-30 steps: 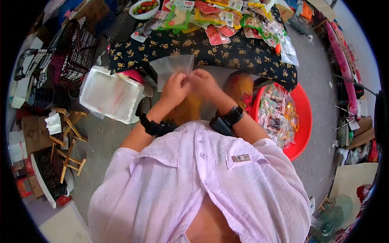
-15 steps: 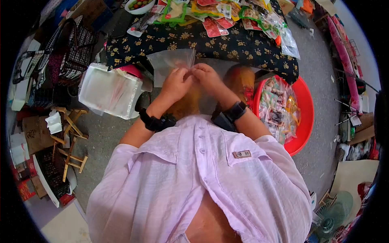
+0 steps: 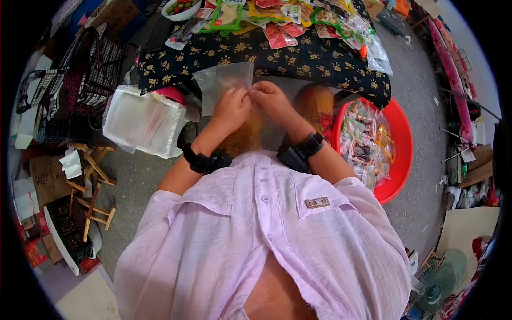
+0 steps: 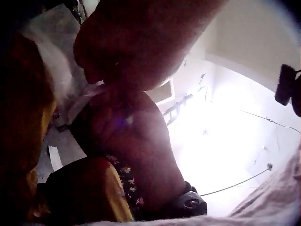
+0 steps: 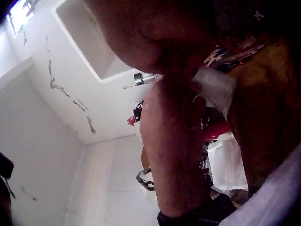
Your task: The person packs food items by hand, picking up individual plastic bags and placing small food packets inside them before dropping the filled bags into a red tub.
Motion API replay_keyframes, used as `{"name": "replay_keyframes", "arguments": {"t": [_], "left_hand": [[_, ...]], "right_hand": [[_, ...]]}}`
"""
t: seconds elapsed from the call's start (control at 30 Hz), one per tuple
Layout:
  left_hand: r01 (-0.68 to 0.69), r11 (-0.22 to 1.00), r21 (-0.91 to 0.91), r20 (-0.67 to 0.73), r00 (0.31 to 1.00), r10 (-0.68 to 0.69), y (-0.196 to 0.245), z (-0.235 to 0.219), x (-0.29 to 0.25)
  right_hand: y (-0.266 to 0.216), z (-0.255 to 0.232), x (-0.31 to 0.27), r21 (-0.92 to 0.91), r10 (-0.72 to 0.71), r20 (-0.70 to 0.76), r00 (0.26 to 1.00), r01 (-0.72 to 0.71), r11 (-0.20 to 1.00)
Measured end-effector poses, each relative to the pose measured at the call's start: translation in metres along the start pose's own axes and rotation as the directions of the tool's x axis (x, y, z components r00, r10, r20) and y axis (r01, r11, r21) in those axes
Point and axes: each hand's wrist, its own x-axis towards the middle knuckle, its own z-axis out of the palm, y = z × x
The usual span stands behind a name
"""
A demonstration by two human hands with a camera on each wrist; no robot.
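Observation:
A clear plastic bag (image 3: 216, 88) hangs between both hands, just in front of the table's near edge. My left hand (image 3: 232, 110) grips its upper edge with curled fingers. Right beside it, my right hand (image 3: 271, 100) pinches the same edge between thumb and fingers, the two hands' fingertips meeting. In the left wrist view the bag (image 4: 59, 61) shows pale beside the dark, backlit hands. The right wrist view has a whitish piece of the bag (image 5: 216, 87) next to the fingers. The fingertips are too dark there to make out.
A table with a black flowered cloth (image 3: 229, 53) bears several colourful food packets (image 3: 280, 36) and a white bowl (image 3: 181, 14) of red and green fruit. A red tub (image 3: 402, 154) of packed items stands right; a stack of clear bags (image 3: 141, 122) lies left, near a wooden folding stool (image 3: 93, 208).
The right hand, blurred a second ago, now shows sharply, its fingertips against the left hand's. Both hands still hold the bag. The head view has tilted slightly, shifting table and tub upward in it.

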Motion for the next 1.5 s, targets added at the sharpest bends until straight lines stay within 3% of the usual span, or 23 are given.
{"name": "replay_keyframes", "arguments": {"t": [0.13,0.23,0.53,0.63,0.73,0.83,0.93,1.03,1.07,1.13,1.23,1.43,1.5], "left_hand": [[-0.029,0.999,0.015,-0.091,0.995,0.031,-0.005,0.003,0.002],[0.058,0.998,-0.031,-0.129,0.990,-0.061,0.006,-0.002,0.001],[0.044,0.997,-0.068,-0.063,0.997,-0.049,-0.003,0.000,0.002],[0.278,0.904,-0.324,0.128,0.960,-0.249,-0.006,-0.003,0.003],[0.346,0.719,-0.603,0.222,0.938,-0.265,-0.020,0.004,0.003],[0.395,0.589,-0.705,0.303,0.919,-0.254,-0.019,-0.002,0.002],[0.403,0.570,-0.716,0.307,0.915,-0.262,-0.027,0.002,0.002],[0.300,0.716,-0.630,0.151,0.952,-0.267,-0.013,-0.003,0.005],[0.300,0.737,-0.605,0.150,0.953,-0.265,-0.013,-0.004,0.005],[0.299,0.778,-0.552,0.147,0.954,-0.262,-0.014,-0.004,0.007],[0.393,0.549,-0.737,0.240,0.913,-0.331,-0.009,-0.006,0.010],[0.405,0.520,-0.752,0.310,0.913,-0.264,-0.006,-0.013,0.013],[0.432,0.480,-0.764,0.322,0.899,-0.297,-0.003,-0.017,0.014]], "right_hand": [[-0.004,0.004,-0.001,0.013,0.007,-0.014,1.000,-0.007,1.000],[-0.003,0.006,0.000,0.047,0.022,-0.018,1.000,-0.022,0.999],[0.000,0.005,-0.001,0.064,0.033,-0.004,0.999,-0.033,0.997],[0.000,0.003,0.000,0.100,0.043,0.037,0.998,-0.046,0.994],[0.000,0.002,0.000,0.143,0.051,0.058,0.997,-0.059,0.988],[-0.003,0.003,0.000,0.187,0.064,0.062,0.996,-0.075,0.980],[-0.004,0.002,-0.001,0.175,0.059,0.074,0.995,-0.072,0.982],[0.001,0.002,0.002,-0.016,-0.017,0.039,0.999,0.018,1.000],[0.002,0.002,0.003,-0.105,-0.056,0.023,0.998,0.058,0.993],[0.000,0.003,0.002,-0.105,-0.040,0.024,0.999,0.043,0.994],[-0.003,0.002,0.001,-0.124,-0.025,0.072,0.997,0.034,0.992],[-0.017,0.011,-0.006,-0.068,-0.017,0.104,0.994,0.024,0.997],[-0.019,0.010,-0.006,-0.014,0.008,0.101,0.995,-0.007,1.000]]}}
